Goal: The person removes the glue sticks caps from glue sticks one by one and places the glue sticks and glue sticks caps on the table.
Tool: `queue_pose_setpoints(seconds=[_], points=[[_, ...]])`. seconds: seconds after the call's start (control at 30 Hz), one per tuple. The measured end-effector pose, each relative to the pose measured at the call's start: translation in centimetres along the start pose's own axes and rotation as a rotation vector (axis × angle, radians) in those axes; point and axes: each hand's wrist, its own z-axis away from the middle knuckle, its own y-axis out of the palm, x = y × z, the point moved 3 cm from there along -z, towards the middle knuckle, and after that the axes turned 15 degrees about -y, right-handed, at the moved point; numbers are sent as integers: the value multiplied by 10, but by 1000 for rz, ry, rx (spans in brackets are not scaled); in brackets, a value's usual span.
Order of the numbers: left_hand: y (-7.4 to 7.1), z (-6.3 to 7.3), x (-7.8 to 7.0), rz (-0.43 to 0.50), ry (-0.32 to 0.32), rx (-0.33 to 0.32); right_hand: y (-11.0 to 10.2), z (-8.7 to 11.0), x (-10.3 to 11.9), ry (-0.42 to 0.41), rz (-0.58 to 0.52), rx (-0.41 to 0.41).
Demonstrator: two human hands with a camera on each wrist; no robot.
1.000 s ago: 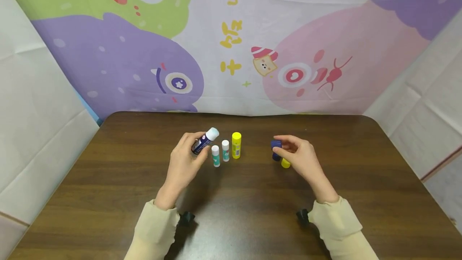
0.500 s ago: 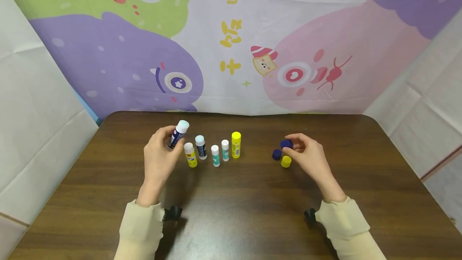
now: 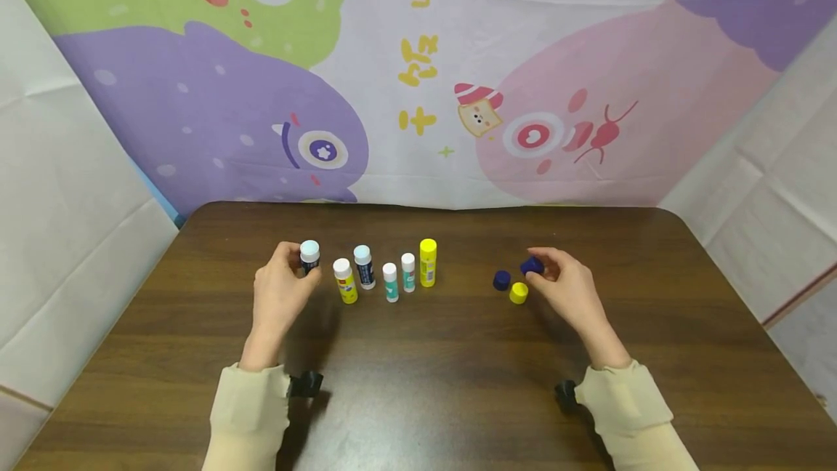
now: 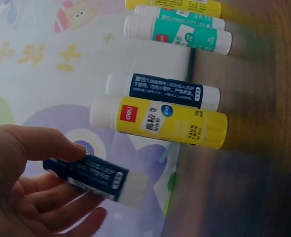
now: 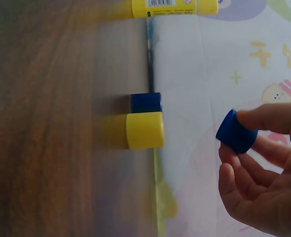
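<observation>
My left hand (image 3: 280, 293) holds a dark blue glue stick (image 4: 93, 175) with a white top, upright at the left end of a loose row. Beside it stand an uncapped yellow glue stick (image 3: 346, 282) and another dark blue glue stick (image 3: 365, 267) with a pale top. Between thumb and fingertips my right hand (image 3: 567, 289) pinches a dark blue cap (image 5: 237, 132), tilted and raised off the table. A second dark blue cap (image 3: 501, 280) and a yellow cap (image 3: 519, 293) sit on the table just left of that hand.
Two small teal glue sticks (image 3: 390, 283) with white tops and a capped yellow glue stick (image 3: 428, 263) stand mid-table. The brown wooden table (image 3: 418, 384) ends at a printed cloth backdrop (image 3: 418, 166).
My left hand carried the dark blue glue stick left and lowered it, uncovering the yellow and other dark blue sticks. My right hand moved the dark blue cap rightward, away from the other caps.
</observation>
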Motion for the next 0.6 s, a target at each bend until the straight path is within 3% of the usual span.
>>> queue_pose_setpoints(seconds=[0.2,0.6], points=[[5,-1,5,-62,-58,88,3,2,-9,67,18,37],[13,-1,11,-136,-81,163,10,6,-26,96,60,108]])
